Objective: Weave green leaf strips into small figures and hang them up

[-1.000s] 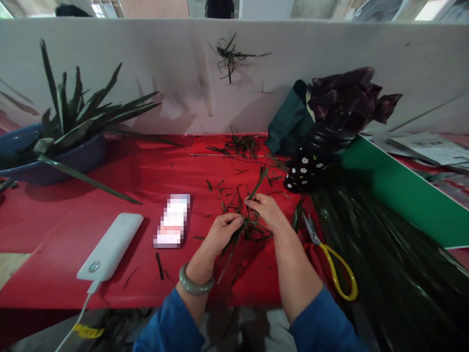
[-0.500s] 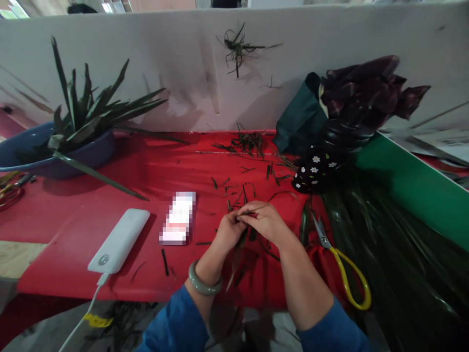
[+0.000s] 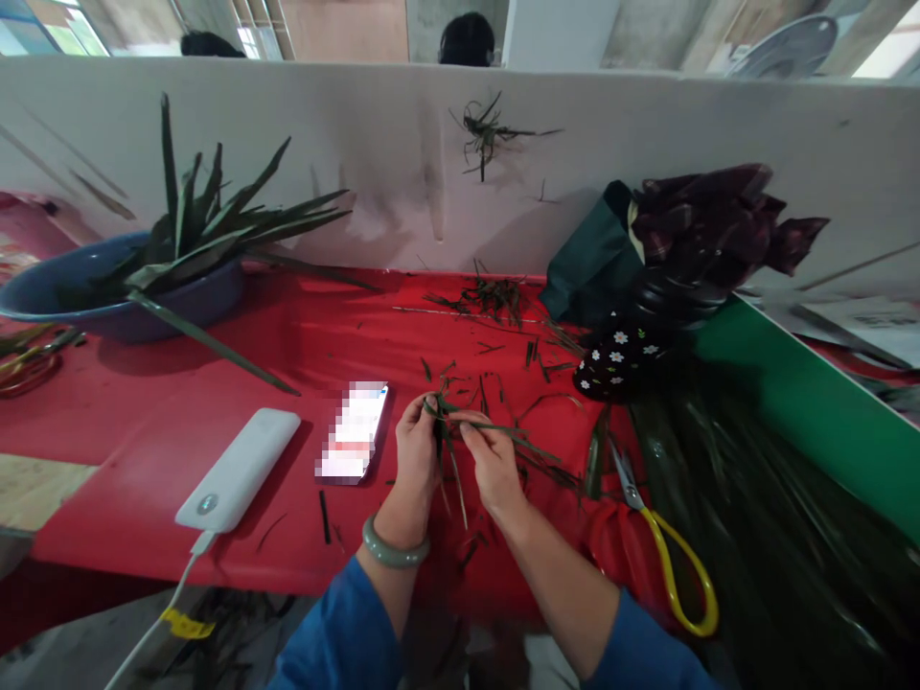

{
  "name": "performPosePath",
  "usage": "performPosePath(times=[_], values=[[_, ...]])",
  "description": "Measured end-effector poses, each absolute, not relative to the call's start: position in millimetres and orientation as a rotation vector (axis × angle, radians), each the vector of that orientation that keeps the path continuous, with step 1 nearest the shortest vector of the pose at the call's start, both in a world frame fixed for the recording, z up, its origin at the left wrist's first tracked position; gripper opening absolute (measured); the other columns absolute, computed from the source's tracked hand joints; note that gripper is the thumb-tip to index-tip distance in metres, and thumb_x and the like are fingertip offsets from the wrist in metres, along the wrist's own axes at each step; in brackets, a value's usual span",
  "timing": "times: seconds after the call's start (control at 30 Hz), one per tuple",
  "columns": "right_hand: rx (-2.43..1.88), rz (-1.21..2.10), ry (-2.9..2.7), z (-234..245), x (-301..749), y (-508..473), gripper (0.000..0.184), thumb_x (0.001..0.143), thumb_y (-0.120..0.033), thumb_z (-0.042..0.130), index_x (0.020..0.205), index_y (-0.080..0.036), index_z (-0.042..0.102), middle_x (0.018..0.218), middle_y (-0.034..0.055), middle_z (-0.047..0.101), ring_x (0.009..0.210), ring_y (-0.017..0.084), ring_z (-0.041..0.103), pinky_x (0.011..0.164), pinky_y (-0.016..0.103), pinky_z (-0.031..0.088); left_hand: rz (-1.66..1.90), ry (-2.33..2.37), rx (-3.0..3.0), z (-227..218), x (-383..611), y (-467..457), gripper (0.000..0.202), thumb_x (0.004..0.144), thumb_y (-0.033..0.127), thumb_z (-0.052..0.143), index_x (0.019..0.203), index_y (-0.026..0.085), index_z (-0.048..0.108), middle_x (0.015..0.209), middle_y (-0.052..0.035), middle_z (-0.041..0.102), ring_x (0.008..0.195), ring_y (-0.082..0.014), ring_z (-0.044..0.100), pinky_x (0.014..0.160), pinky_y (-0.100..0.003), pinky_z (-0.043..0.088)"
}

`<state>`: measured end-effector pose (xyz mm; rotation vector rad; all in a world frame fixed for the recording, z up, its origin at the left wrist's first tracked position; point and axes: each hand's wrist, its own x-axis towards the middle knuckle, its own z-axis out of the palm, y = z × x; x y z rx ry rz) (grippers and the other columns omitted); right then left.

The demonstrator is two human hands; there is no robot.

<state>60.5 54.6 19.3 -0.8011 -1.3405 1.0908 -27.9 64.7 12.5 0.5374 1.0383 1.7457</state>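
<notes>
Over the red table [image 3: 144,450], both my hands hold thin green leaf strips [image 3: 528,446] that cross between them. My left hand [image 3: 417,446], a green bangle on its wrist, is closed round the strips' upper end. My right hand [image 3: 490,462] pinches the same strips just beside it, and their loose ends trail to the right and downward. Small leaf cuttings [image 3: 495,379] lie scattered on the cloth around the hands.
Yellow-handled scissors [image 3: 665,546] lie right of my hands, beside a heap of long dark leaves [image 3: 762,517]. A phone [image 3: 354,431] and a white power bank [image 3: 241,470] lie left. A blue basin of leaves [image 3: 179,278] stands far left. Dark bags [image 3: 668,268] lean at the partition.
My hands have lifted and shifted slightly left with the strips, now held more upright between them. The view has tilted a little.
</notes>
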Motion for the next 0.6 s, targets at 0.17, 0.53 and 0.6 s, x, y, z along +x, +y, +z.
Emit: performPosePath(times=[0.17, 0.53, 0.6], values=[[-0.709, 1.031, -1.423, 19.2, 58.3, 50.5, 0.016, 0.076, -0.022, 0.051, 0.088, -0.024, 0.062, 0.099, 0.0041, 0.056, 0.098, 0.017, 0.050, 0.088, 0.035, 0.037, 1.788, 0.998, 0.451, 12.3, -32.7, 66.2, 0.019, 0.064, 0.029, 0.060, 0.078, 0.016, 0.057, 0.064, 0.0032, 0.054, 0.055, -0.0049, 0.048, 0.056, -0.018, 0.037], [-0.878, 1.052, -1.702, 12.4, 71.4, 67.6, 0.015, 0.075, -0.027, 0.051, 0.077, -0.021, 0.065, 0.090, 0.0040, 0.055, 0.092, 0.015, 0.050, 0.083, 0.029, 0.038, 1.736, 0.805, 0.408, 19.7, -30.5, 62.9, 0.012, 0.065, 0.024, 0.058, 0.074, 0.016, 0.055, 0.064, 0.0035, 0.056, 0.054, -0.0055, 0.050, 0.055, -0.018, 0.039], [-0.953, 1.059, -1.623, 8.9, 74.9, 73.1, 0.015, 0.074, -0.028, 0.051, 0.077, -0.022, 0.065, 0.096, 0.0036, 0.056, 0.096, 0.016, 0.049, 0.086, 0.030, 0.036, 1.713, 0.811, 0.412, 24.3, -28.0, 61.8, 0.013, 0.067, 0.025, 0.057, 0.076, 0.016, 0.056, 0.068, 0.0021, 0.058, 0.059, -0.0066, 0.052, 0.059, -0.019, 0.041]])
